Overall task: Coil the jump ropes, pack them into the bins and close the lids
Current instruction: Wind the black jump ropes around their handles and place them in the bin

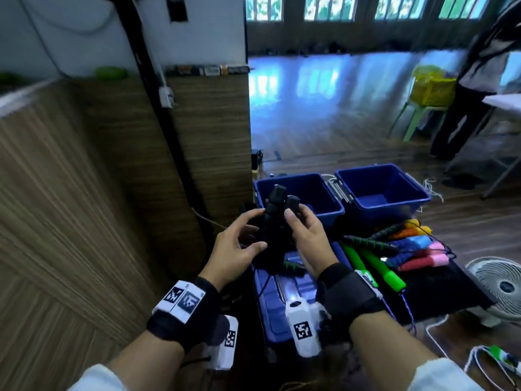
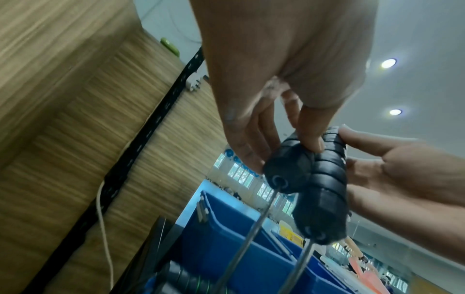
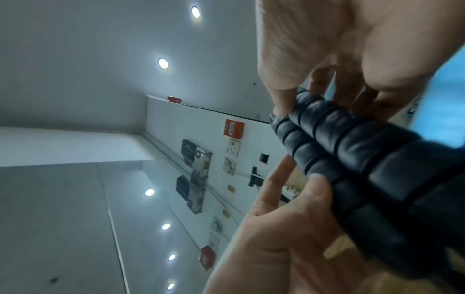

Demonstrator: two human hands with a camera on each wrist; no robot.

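Two black ribbed jump rope handles (image 1: 277,218) stand side by side, upright, in front of the left blue bin (image 1: 332,206). My right hand (image 1: 297,214) grips them, thumb on the near side and fingers behind. My left hand (image 1: 258,229) pinches the same handles (image 2: 319,179) between thumb and fingers. From the handle ends two thin cords (image 2: 251,234) hang down. In the right wrist view the handles (image 3: 352,149) lie between my right hand (image 3: 324,103) above and my left hand (image 3: 289,218) below. Both bins are open; the right bin (image 1: 423,197) looks empty.
A blue lid (image 1: 270,300) lies under my wrists. Green-handled ropes (image 1: 377,266) and several coloured handles (image 1: 417,246) lie on a black mat to the right. A white fan (image 1: 501,283) stands beyond it. A wood-panelled wall (image 1: 84,193) runs along the left. A person (image 1: 473,94) stands far right.
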